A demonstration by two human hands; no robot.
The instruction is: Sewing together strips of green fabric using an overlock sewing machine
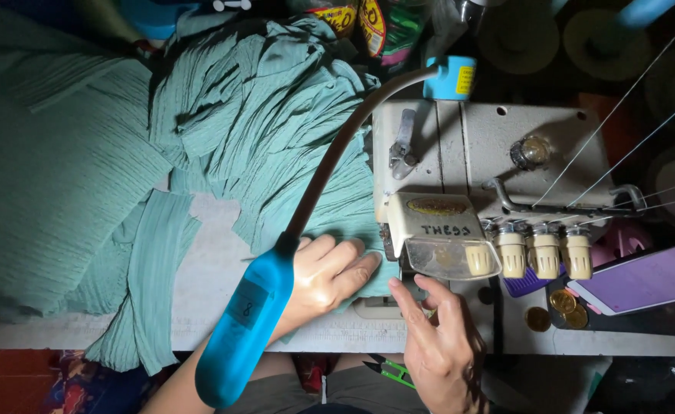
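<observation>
The left hand lay flat, fingers together, pressing the green fabric just left of the sewing machine, nearer than the loosely open right hand.

A flat phone with a glowing purple screen lies on the right, tilted, near the coins. Far at the top sit shiny snack packets, red, yellow and green. A small yellow label sticks on the blue lamp end. An oval yellow sticker sits on the cream sewing machine cover, with a hand-written label just below it.
</observation>
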